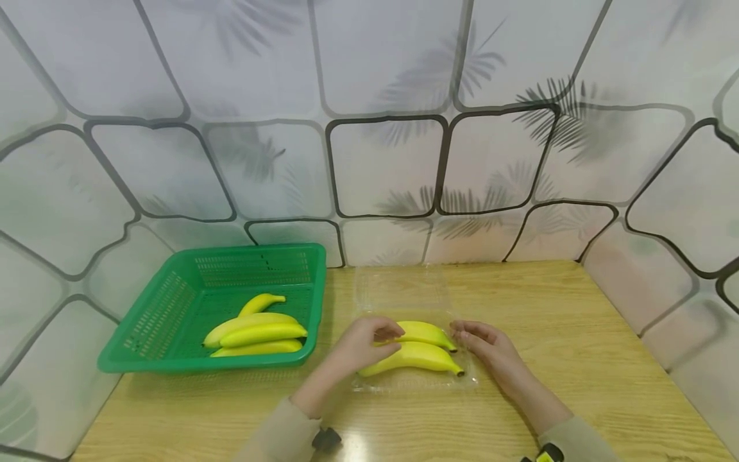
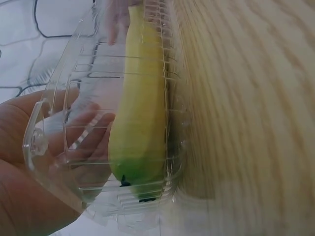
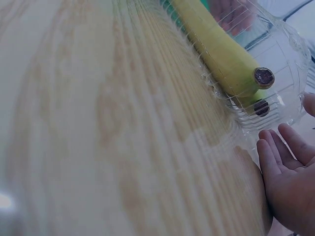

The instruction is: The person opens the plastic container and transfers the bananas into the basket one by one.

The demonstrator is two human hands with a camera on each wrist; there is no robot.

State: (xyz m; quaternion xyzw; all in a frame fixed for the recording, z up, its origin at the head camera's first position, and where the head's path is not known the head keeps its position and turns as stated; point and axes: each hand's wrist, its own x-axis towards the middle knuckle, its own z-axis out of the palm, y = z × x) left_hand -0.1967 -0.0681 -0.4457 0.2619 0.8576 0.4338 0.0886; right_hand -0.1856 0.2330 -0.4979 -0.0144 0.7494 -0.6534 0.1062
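Note:
Two yellow bananas, a front banana point(image 1: 412, 359) and a rear banana point(image 1: 424, 333), lie side by side in a clear plastic clamshell box point(image 1: 416, 386). Its transparent lid point(image 1: 401, 289) lies folded back toward the wall. My left hand point(image 1: 365, 343) is at the box's left end, its loosely bent fingers over the ends of the bananas; whether they touch the fruit cannot be told. In the left wrist view, the fingers point(image 2: 81, 135) show through the clear plastic. My right hand point(image 1: 496, 356) is at the box's right end, with thumb and fingers apart by the rim.
To the left stands a green plastic basket point(image 1: 320, 301) with several more bananas point(image 1: 262, 333) inside. Wood-grain tabletop point(image 1: 554, 321) extends around the box. A patterned wall covering point(image 1: 381, 167) rises behind the table and along both sides.

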